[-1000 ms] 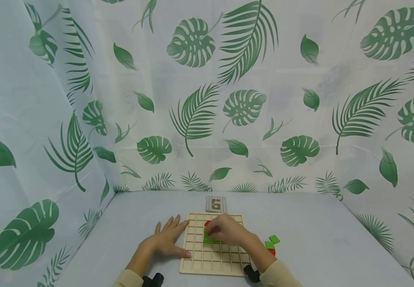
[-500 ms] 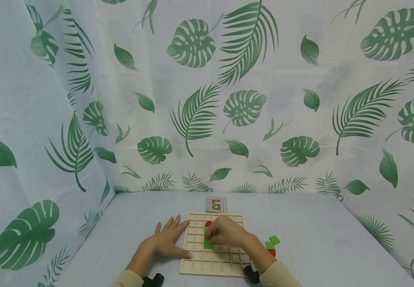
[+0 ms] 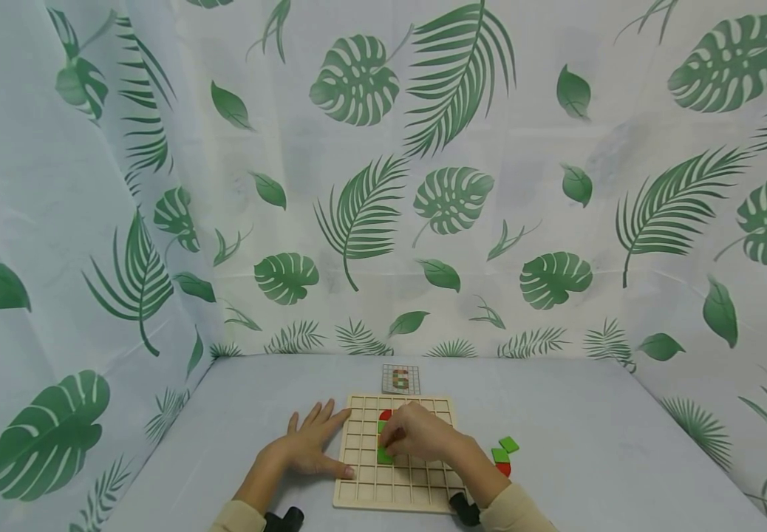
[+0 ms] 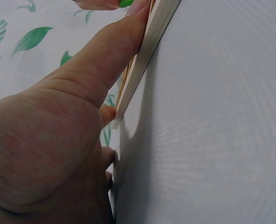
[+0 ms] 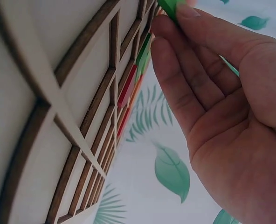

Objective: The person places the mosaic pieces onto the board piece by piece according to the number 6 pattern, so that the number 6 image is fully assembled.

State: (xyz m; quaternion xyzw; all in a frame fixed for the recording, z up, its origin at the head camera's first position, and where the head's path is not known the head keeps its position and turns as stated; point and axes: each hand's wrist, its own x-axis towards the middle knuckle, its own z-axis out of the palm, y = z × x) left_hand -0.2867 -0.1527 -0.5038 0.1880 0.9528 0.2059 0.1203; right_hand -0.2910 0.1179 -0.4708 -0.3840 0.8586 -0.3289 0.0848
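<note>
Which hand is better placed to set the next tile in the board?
The right hand, I'd judge: it pinches a green tile over the board, and the loose tiles lie on its side. The left hand is spread, thumb on the board's left edge.

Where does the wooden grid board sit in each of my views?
Head: the wooden grid board lies at bottom centre.
Left wrist: nearly edge-on, upper centre, touched by the left hand.
Right wrist: fills the left side.
Shared landmark: the leaf-print cloth, visible in all three.
</note>
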